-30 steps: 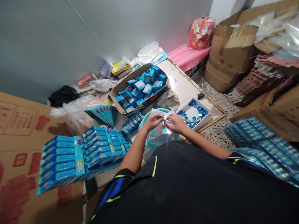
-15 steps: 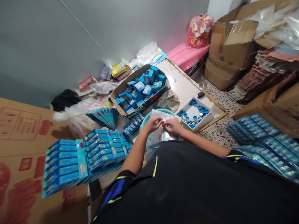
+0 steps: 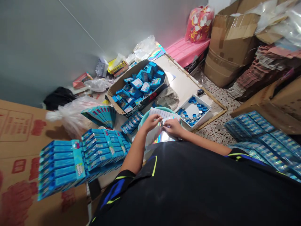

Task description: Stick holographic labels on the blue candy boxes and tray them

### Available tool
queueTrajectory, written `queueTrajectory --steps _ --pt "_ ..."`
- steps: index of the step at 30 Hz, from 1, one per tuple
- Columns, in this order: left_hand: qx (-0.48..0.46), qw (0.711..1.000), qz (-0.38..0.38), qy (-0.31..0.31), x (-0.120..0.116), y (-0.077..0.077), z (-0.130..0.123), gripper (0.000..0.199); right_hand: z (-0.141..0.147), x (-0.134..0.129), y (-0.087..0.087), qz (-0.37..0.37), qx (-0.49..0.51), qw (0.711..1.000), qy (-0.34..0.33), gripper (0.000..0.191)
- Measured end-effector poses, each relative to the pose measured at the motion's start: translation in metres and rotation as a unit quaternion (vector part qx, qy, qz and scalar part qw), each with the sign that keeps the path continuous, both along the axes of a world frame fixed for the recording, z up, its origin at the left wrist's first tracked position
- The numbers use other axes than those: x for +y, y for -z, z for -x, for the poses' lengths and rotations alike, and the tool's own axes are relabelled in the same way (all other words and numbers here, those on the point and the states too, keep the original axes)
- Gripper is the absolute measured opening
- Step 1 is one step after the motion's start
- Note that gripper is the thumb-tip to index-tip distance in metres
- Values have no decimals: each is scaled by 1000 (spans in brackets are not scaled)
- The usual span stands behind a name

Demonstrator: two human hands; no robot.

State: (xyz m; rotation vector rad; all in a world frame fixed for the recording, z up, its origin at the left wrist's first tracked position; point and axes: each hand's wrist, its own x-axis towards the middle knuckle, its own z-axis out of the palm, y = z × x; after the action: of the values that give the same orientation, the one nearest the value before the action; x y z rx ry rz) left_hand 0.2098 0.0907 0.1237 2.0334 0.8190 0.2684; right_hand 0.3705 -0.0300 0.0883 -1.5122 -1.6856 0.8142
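My left hand (image 3: pixel 150 123) and my right hand (image 3: pixel 172 128) meet over a teal plastic basin (image 3: pixel 155 110), their fingers pinching a folded sheet close together. The sheet has a white printed part (image 3: pixel 163 114) above my fingers and a holographic foil part (image 3: pixel 162 137) below them. The basin's inside is mostly hidden by the sheet and my hands. Just right of my right hand lies a white tray (image 3: pixel 193 110) holding several blue bottle caps.
A cardboard box (image 3: pixel 119 91) of blue packets stands behind the basin. Stacked blue cartons (image 3: pixel 83 153) lie left, more (image 3: pixel 258 138) lie right on the speckled floor. Cloth, plastic bags, a pink crate and large cardboard boxes crowd the wall and corner.
The white printed part of the sheet now shows more above my fingers, and the foil shows more below them. My hands stay together over the basin. The whole view has shifted slightly.
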Motion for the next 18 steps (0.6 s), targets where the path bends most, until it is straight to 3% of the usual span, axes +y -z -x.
queueTrajectory --steps 7,10,12,16,18 --pt "-54 996 69 -15 -11 20 5 34 -4 6 7 8 -14 1000 18 12" --pt "-69 997 30 -31 -17 23 8 22 -9 8 16 4 -11 1000 27 11" --pt "-60 998 -25 -26 -21 23 10 15 -13 9 23 1 -17 999 36 21" --pt "-38 995 -93 25 -29 25 13 6 -20 11 40 18 -71 996 50 67" --pt "-25 990 -126 66 -32 29 15 6 -23 11 46 39 -111 993 29 67"
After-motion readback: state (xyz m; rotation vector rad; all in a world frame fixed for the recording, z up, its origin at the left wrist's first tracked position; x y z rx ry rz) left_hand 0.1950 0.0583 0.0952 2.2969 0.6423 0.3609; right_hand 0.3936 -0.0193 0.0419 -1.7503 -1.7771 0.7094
